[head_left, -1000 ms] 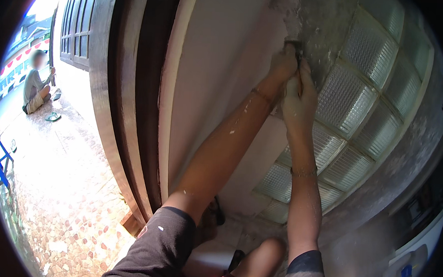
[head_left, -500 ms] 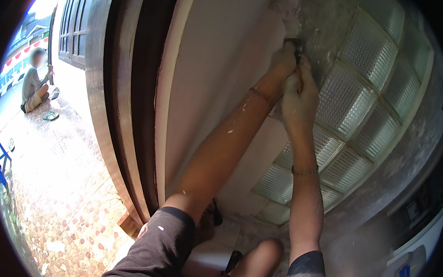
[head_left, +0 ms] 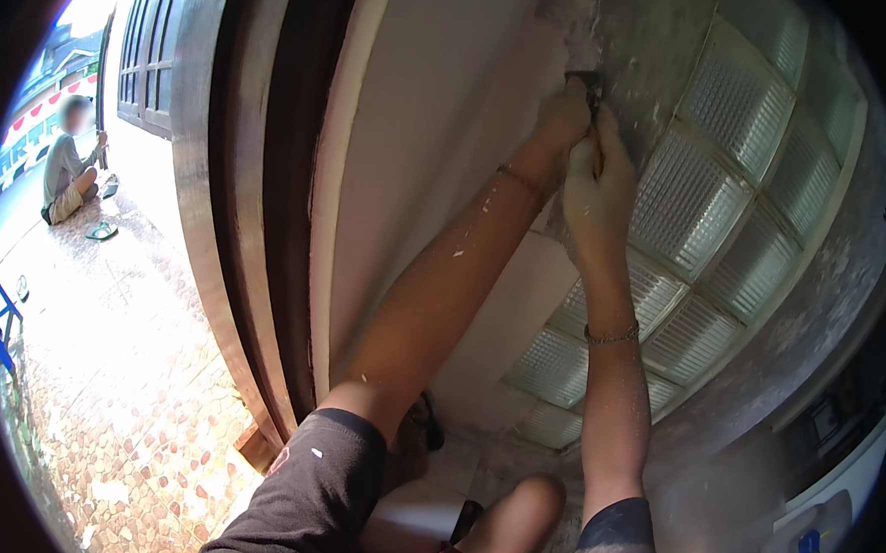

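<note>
Both my arms reach up to the wall (head_left: pixel 461 127), where the surface is pale on the left and bare grey and patchy near the top. My right hand (head_left: pixel 602 190) is closed around the brownish handle of a scraper (head_left: pixel 597 149). The scraper's dark blade end is against the wall, at the border of pale coating and grey patch. My left hand (head_left: pixel 561 121) is closed at the blade end, just left of and above the right hand; its fingertips are partly hidden. Light flakes lie on both forearms and on the left sleeve.
A glass block panel (head_left: pixel 693 194) is set in the wall to the right of my hands. A dark wooden door frame (head_left: pixel 258 167) stands at left. Outside, a person (head_left: pixel 68 172) sits on the pebbled paving (head_left: pixel 153 462) near a sandal (head_left: pixel 103 231).
Both hands have shifted very slightly along the wall with the scraper, and more of its handle shows between them. The seated person stays in place.
</note>
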Demonstrator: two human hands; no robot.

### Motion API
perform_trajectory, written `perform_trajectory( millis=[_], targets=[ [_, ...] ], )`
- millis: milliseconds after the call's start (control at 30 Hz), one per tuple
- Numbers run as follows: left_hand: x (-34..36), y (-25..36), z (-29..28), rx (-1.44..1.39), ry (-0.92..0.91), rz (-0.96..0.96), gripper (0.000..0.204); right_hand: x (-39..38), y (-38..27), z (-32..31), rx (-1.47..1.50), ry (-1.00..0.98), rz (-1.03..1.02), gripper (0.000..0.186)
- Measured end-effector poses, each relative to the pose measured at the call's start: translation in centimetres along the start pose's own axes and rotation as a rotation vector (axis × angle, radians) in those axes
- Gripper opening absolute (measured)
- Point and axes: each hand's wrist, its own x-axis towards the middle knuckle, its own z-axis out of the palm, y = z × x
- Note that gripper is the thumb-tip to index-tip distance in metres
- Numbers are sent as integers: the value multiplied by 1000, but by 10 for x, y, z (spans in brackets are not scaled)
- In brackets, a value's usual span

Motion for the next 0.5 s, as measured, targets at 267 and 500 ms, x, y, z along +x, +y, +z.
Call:
perform_trajectory(
  millis=[267,500],
  targets=[
    [25,-5,6,-165,12,-25,63,10,-1,1,-9,6,17,52],
    [42,-11,6,-60,4,26,67,12,-5,3,-27,14,21,53]
  ],
)
